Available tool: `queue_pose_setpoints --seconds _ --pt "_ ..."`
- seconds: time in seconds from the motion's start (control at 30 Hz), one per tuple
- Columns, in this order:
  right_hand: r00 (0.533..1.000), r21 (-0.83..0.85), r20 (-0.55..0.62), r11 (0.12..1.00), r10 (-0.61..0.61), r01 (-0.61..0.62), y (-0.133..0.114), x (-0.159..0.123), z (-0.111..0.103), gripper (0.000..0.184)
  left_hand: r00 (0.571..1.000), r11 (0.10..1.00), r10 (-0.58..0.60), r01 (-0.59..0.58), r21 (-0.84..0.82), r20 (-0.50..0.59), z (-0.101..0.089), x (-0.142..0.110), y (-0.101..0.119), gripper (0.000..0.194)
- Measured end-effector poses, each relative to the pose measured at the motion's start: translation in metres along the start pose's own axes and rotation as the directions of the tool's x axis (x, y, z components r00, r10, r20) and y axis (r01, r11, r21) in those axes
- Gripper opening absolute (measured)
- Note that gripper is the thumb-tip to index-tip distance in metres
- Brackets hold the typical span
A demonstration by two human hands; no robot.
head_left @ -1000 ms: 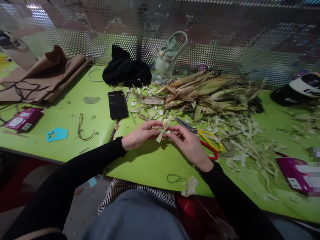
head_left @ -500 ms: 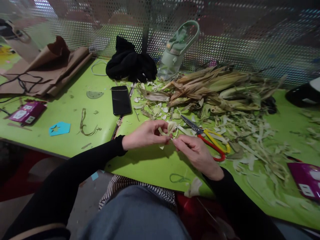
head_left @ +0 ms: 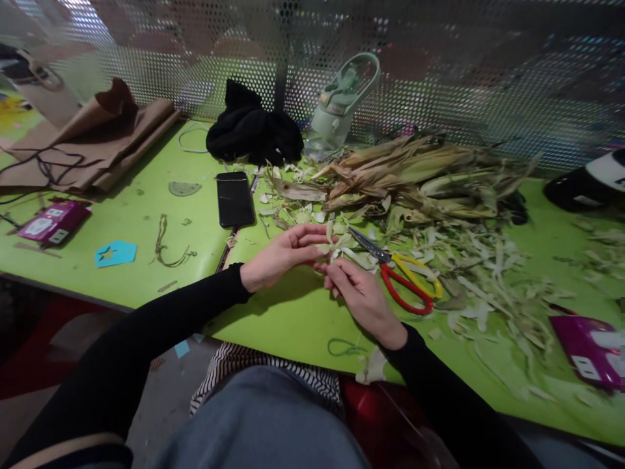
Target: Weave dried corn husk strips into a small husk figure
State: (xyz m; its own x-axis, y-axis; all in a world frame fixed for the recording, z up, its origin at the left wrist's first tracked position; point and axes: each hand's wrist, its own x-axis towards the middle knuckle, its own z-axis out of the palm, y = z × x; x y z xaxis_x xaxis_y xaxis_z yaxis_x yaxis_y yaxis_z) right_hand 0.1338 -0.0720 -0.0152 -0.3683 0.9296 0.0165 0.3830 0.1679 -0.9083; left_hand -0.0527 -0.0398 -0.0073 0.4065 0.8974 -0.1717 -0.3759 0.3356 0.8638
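Pale strips of corn husk, gathered like a small flower [head_left: 340, 242], stand up between my two hands over the table's near side. My right hand [head_left: 359, 293] pinches their lower end, its fingers curled. My left hand [head_left: 288, 253] comes from the left with fingers stretched out and thumb apart, the fingertips at the strips' left side; petals partly hide the contact. Just right of the strips lie scissors [head_left: 410, 280] with one red and one yellow handle, their blades pointing up-left toward my hands.
Behind lies a heap of dry corn husks [head_left: 415, 172], with husk scraps [head_left: 488, 273] spread rightward. A phone [head_left: 235, 198], black cloth [head_left: 254, 127] and green-lidded bottle [head_left: 332, 117] stand or lie farther back. Left are brown paper [head_left: 107, 137], a purple packet [head_left: 53, 221] and a blue tag [head_left: 116, 253].
My left fingers have straightened from a pinch on the husk strips. My right hand has shifted left and up, closer under them. The strips look more spread.
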Motion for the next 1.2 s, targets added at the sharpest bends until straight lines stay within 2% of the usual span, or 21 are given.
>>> queue_pose_setpoints --seconds 0.1,0.2,0.37,0.43,0.5,0.57,0.67,0.77,0.9,1.07,1.2 --pt "0.999 -0.079 -0.018 0.996 -0.029 0.027 -0.001 0.000 0.001 0.037 0.999 0.991 0.025 -0.020 0.129 -0.041 0.000 0.000 -0.005 0.032" --pt "0.998 -0.176 -0.035 0.984 -0.046 0.040 -0.004 -0.001 0.002 0.045 1.000 0.975 -0.023 0.022 0.223 0.001 0.002 -0.003 -0.007 0.032" --pt "0.996 -0.251 -0.009 0.964 -0.091 0.086 -0.007 -0.002 -0.005 0.050 0.998 0.970 -0.068 0.066 0.233 0.003 0.003 -0.006 -0.002 0.028" --pt "0.993 -0.192 -0.094 0.980 -0.072 0.053 -0.006 -0.003 -0.011 0.051 0.995 0.974 -0.098 0.092 0.209 0.017 0.002 -0.005 0.000 0.026" --pt "0.974 -0.069 -0.225 0.998 -0.013 -0.003 -0.004 -0.002 -0.017 0.053 0.993 0.975 -0.110 0.098 0.199 0.049 0.001 -0.003 0.001 0.022" --pt "0.959 0.044 -0.277 0.998 0.054 -0.043 -0.003 0.000 -0.019 0.049 0.985 0.973 -0.131 0.106 0.203 0.112 0.001 -0.003 0.000 0.020" --pt "0.969 0.109 -0.236 0.993 0.067 -0.042 -0.002 0.002 -0.015 0.033 0.964 0.971 -0.162 0.116 0.211 0.213 0.003 -0.005 -0.003 0.022" --pt "0.964 0.159 -0.262 0.987 0.051 -0.008 -0.002 0.003 -0.009 0.025 0.967 0.977 -0.131 0.088 0.194 0.217 0.006 -0.007 -0.005 0.025" --pt "0.965 0.198 -0.249 0.980 0.084 -0.034 -0.001 0.001 -0.006 0.025 0.984 0.984 -0.092 0.066 0.168 0.150 0.009 -0.008 -0.005 0.027" --pt "0.967 0.227 -0.238 0.973 0.084 -0.029 -0.005 -0.001 -0.008 0.028 0.971 0.966 -0.131 0.080 0.246 0.198 0.010 -0.012 -0.005 0.030" --pt "0.972 0.256 -0.212 0.966 0.101 -0.045 -0.008 -0.005 -0.010 0.030 0.978 0.952 -0.048 -0.017 0.306 0.203 0.013 -0.015 -0.006 0.021"
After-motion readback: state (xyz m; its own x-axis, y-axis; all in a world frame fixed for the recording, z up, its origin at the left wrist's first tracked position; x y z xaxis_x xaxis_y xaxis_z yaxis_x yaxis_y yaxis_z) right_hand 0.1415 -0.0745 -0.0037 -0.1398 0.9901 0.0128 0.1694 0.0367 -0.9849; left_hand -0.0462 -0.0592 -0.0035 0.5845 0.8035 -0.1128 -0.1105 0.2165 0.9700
